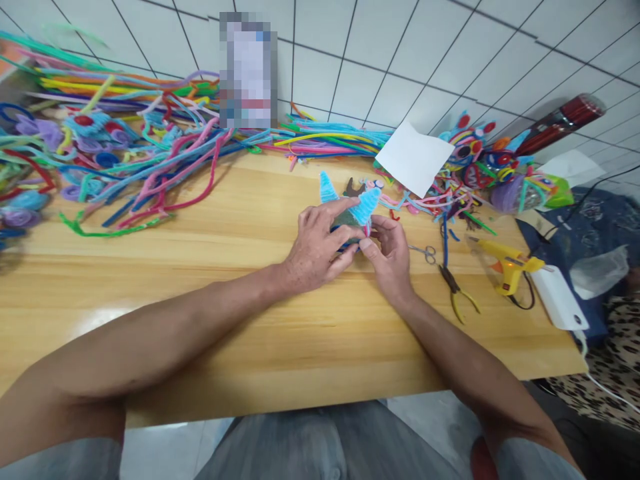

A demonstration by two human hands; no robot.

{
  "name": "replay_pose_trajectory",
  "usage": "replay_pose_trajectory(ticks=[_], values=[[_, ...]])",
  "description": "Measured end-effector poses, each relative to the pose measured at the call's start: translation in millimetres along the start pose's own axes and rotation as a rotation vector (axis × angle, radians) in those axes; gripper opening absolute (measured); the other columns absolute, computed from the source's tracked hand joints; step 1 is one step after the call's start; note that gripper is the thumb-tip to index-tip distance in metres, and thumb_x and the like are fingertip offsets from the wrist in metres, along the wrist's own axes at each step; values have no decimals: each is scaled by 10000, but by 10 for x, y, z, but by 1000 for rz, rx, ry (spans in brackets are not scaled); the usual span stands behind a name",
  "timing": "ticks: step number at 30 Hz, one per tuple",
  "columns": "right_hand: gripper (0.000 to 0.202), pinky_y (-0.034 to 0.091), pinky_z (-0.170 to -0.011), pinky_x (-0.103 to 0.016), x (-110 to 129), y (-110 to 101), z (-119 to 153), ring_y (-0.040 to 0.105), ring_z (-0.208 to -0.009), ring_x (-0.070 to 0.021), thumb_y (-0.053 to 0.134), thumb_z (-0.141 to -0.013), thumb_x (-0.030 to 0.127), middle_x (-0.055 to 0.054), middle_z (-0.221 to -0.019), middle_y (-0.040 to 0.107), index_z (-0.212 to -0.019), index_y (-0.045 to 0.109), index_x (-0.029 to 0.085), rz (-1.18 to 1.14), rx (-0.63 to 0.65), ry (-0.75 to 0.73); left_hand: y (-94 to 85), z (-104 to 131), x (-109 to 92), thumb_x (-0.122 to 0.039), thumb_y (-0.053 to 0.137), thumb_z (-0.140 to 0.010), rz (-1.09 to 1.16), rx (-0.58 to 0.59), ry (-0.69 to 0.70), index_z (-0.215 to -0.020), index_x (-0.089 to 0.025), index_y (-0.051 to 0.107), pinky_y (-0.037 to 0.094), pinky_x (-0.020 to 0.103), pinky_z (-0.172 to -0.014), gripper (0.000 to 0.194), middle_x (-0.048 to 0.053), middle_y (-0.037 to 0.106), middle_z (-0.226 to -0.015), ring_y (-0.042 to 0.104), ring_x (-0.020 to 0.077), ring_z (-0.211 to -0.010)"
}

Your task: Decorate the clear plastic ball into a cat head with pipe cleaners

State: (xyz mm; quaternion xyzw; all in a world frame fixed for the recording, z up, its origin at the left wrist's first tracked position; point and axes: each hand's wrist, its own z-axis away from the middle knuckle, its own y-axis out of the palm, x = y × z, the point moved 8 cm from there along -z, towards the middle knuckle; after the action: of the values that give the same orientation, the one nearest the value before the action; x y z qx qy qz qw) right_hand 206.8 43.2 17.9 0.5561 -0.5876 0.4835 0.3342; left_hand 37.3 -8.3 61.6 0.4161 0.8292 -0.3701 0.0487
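Observation:
Near the middle of the wooden table, both hands hold a small craft piece with a dark body and two light-blue pointed parts that stick up. My left hand lies over its left side, fingers bent around it and the index finger reaching across toward the right blue point. At the lower right edge, beside a bit of pink, my right hand grips the piece between thumb and fingers. The fingers cover much of the body, so its underside is hidden.
Pipe cleaners heap up at the left and along the tiled wall. A white sheet lies behind the hands. To the right are small scissors, pliers, a yellow glue gun, a white box and a red flask.

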Motion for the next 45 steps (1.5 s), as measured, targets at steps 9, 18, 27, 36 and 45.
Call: replay_pose_trajectory(ticks=[9,18,27,36,45], values=[[535,526,-1117,-510,-31,3,6,686,-1229,-277,824,-899,631,-64,-1297,722,-1286,633,314,-4,1,-19,20,-7,11,-366,580,-1076,-11,28,-29,-1214,-271,739,375,474,-1132,231,115,587,-1619,549,318,-1433],[551,500,-1217,-531,27,73,-2,656,-1367,-292,778,-953,604,-92,-1458,694,-1386,612,306,-42,88,-18,25,2,29,-376,569,-1088,22,8,-19,-1229,-274,740,382,481,-1150,244,120,574,-1631,548,317,-1457],[544,499,-1240,-538,-36,35,-53,662,-1383,-298,766,-953,637,-84,-1449,724,-1363,642,300,-80,104,36,-209,51,94,-414,557,-1103,272,-161,-100,-1338,-277,595,438,530,-1236,275,132,572,-1537,537,288,-1467],[532,495,-1244,-530,-97,45,-72,675,-1350,-292,783,-923,663,-67,-1400,748,-1308,659,316,-106,91,72,89,183,706,-616,650,-1004,680,-103,-704,-1385,-225,522,498,532,-1181,561,146,631,-1463,607,317,-1375],[574,520,-1206,-504,-76,50,-70,689,-1318,-291,790,-910,677,-85,-1398,751,-1315,652,295,-118,92,65,178,144,642,-632,687,-996,854,31,-660,-1373,-219,579,531,440,-1126,569,100,714,-1362,658,277,-1275]])
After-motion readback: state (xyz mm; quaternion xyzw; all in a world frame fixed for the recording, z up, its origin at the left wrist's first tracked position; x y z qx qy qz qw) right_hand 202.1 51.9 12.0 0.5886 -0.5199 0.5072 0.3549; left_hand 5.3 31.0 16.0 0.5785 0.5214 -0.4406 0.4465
